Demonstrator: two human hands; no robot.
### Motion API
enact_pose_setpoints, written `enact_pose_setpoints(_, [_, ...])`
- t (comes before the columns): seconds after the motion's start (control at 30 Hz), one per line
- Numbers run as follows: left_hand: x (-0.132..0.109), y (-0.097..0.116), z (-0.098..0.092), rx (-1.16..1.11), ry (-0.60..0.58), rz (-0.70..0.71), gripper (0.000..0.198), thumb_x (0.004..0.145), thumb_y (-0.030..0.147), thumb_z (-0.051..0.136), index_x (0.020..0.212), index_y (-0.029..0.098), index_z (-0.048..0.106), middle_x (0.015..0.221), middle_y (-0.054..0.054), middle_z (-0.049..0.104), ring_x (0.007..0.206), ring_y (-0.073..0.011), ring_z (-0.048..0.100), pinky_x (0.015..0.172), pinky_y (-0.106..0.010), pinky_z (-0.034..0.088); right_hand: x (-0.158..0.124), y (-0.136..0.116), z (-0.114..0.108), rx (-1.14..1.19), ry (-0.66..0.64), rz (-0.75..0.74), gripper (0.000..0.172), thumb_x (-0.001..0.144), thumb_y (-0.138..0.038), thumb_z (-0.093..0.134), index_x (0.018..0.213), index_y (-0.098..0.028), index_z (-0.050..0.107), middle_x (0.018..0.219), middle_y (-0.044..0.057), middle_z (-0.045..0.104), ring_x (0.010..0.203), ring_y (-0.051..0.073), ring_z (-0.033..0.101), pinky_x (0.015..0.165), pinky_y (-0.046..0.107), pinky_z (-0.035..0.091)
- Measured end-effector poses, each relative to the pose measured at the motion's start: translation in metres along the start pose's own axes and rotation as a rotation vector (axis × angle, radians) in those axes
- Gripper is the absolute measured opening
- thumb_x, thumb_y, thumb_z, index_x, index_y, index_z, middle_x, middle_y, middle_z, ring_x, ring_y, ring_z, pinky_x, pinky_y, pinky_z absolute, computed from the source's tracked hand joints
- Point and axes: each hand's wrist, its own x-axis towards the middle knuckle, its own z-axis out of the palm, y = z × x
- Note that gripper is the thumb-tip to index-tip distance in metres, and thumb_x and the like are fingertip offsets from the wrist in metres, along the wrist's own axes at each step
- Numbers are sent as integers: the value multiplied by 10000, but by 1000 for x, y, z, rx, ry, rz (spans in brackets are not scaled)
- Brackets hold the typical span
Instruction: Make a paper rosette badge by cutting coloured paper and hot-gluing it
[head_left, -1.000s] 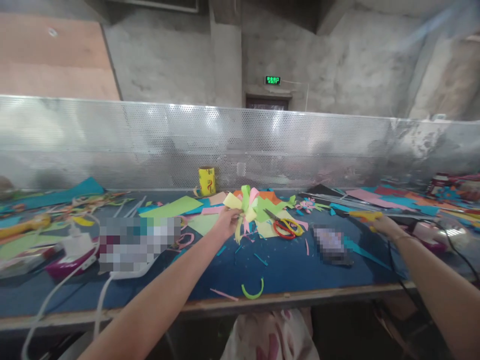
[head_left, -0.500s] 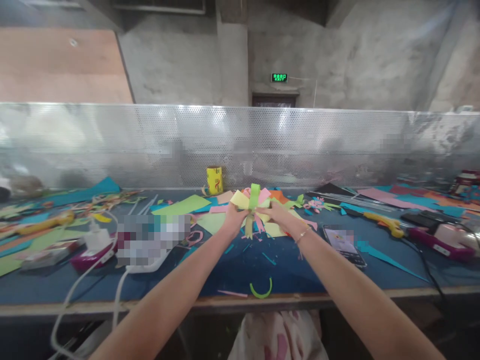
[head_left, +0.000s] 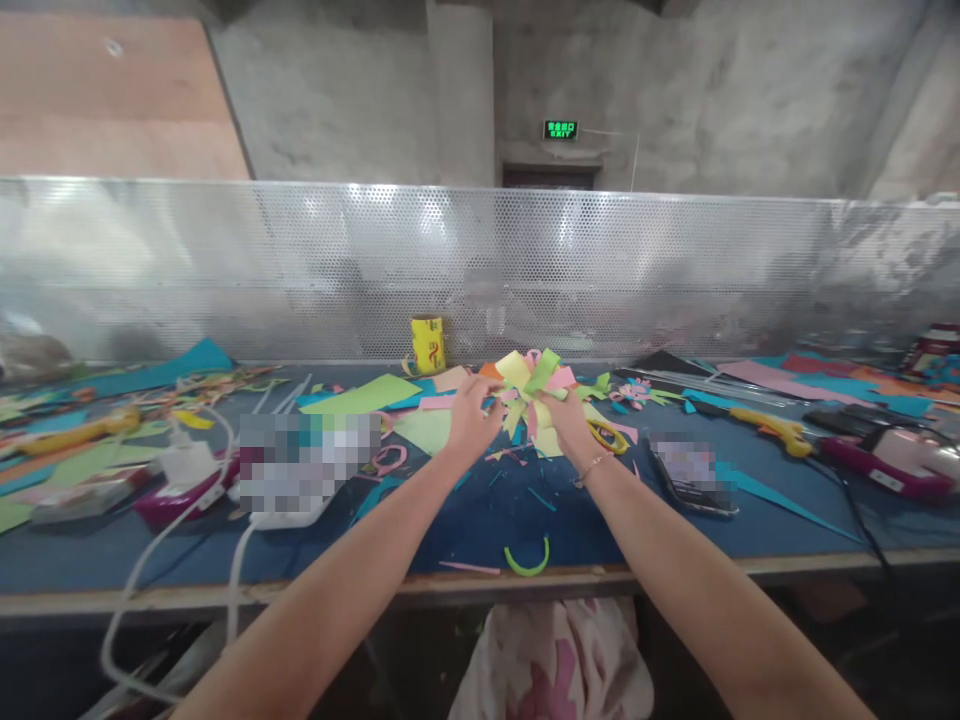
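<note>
Paper-strip flower (head_left: 543,372), fanning out just beyond the grip, is pinched by the right hand (head_left: 568,420), while the left hand (head_left: 474,412) curls beside it, hold unclear, in an apparent adjusting step calling for steady right-hand support.

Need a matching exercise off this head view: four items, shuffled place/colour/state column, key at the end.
Column 1
1. paper-strip flower
2. glue gun
3. curved paper strip
4. smartphone

Column 2
A. light green, near the front edge of the table
B. yellow, farthest right of the four
C. held in the right hand
D. black-rimmed, lying flat to the right of the right wrist

Pairs: 1-C, 2-B, 3-A, 4-D
</note>
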Motion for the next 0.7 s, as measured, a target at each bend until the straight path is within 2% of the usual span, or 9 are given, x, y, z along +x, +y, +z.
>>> enact_pose_setpoints(0.07, [-6,5,8,-79,-112,26,304,644,102,564,933,194,588,992,-75,556,984,-214,508,868,-330,390,-2,-5,2,-57,-4,-47,348,600,-319,599,907,-157,578,873,52,646,767,167,587,693,278,458])
enact_pose_setpoints(0.2, [-14,6,18,-354,-202,-95,537,620,160,652,1133,210,498,1200,-89,473,1109,-217,453,874,-304,403,-12,-12,7,-141,-102,-138,364,603,-329,616,922,-165,553,898,51,620,839,165,566,753,284,450])
enact_pose_setpoints(0.3, [-12,4,15,-573,-280,-196,536,603,195,693,1105,198,506,1122,-68,538,1010,-180,514,793,-248,437,-18,-12,8,-101,-256,-191,397,618,-361,629,959,-178,538,983,58,588,927,161,542,824,297,431])
enact_pose_setpoints(0.37, [-8,3,11,-703,-252,-273,472,606,237,698,1043,178,530,985,-47,590,811,-132,562,643,-207,449,-19,-11,6,-67,-343,-196,385,656,-378,604,986,-190,540,1032,60,574,982,163,524,868,311,410])
enact_pose_setpoints(0.43, [-4,3,9,-807,-180,-337,402,600,264,700,957,159,549,867,-25,607,634,-89,539,511,-185,417,-18,-10,5,-51,-395,-203,358,681,-367,584,999,-207,546,1047,54,575,1005,166,517,882,323,399])
enact_pose_setpoints(0.53, [1,1,7,-834,-69,-420,348,571,239,712,868,145,558,806,-15,616,562,-79,529,436,-178,395,-16,-9,4,-78,-399,-228,303,679,-313,570,968,-219,554,959,41,606,928,163,543,822,328,415])
enact_pose_setpoints(0.6, [4,-1,4,-808,-46,-469,321,564,213,705,843,135,569,775,-21,625,563,-90,547,426,-179,403,-15,-10,4,-139,-362,-250,251,667,-281,561,907,-208,560,861,31,610,833,152,551,743,308,424])
enact_pose_setpoints(0.7, [6,-5,0,-802,-32,-521,278,562,185,690,813,122,588,722,-26,637,559,-96,562,453,-185,434,-10,-13,0,-207,-172,-260,184,640,-285,580,790,-191,530,715,-6,550,672,115,502,627,263,401])
